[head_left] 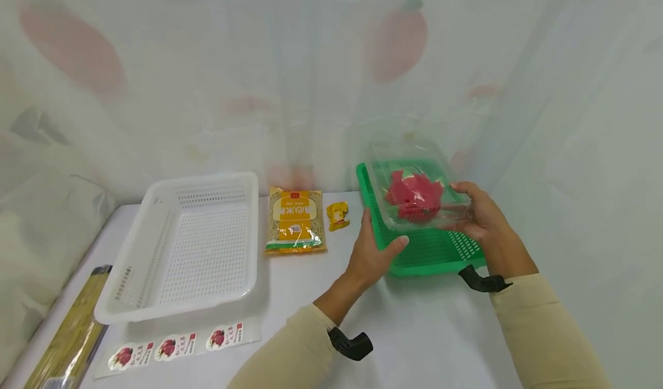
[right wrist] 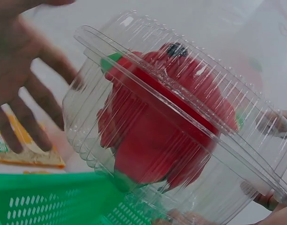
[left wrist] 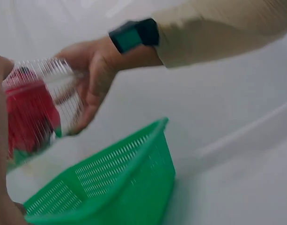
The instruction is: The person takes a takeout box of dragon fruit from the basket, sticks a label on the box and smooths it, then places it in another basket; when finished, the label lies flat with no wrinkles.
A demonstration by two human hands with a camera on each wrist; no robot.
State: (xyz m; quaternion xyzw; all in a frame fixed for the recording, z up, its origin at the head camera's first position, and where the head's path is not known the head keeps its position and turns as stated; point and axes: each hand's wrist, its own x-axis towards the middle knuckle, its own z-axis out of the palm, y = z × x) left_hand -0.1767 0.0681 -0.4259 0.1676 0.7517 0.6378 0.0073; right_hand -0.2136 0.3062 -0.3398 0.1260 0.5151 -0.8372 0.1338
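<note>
A clear plastic clamshell box (head_left: pixel 380 190) holds a red dragon fruit (head_left: pixel 414 193) with green tips. My right hand (head_left: pixel 484 213) grips the box by its right side, tilted over the green basket (head_left: pixel 435 267). In the right wrist view, the box's ribbed walls (right wrist: pixel 80 112) and lid enclose the fruit (right wrist: pixel 152 136), and the lid's rim runs slantwise across it. My left hand (head_left: pixel 374 255) is at the box's left front, thumb extended. The right wrist view shows the left hand's fingers (right wrist: pixel 40 98) spread beside the box, holding nothing.
Left stands a white basket (head_left: pixel 202 251). Between the baskets lie a yellow food packet (head_left: pixel 295 222) and a small yellow wrapped piece (head_left: pixel 338 215). A strip of dragon fruit stickers (head_left: pixel 176 349) lies in front, and a long yellowish wrapped bundle (head_left: pixel 72 331) at far left. A pale curtain (head_left: pixel 311 90) hangs behind.
</note>
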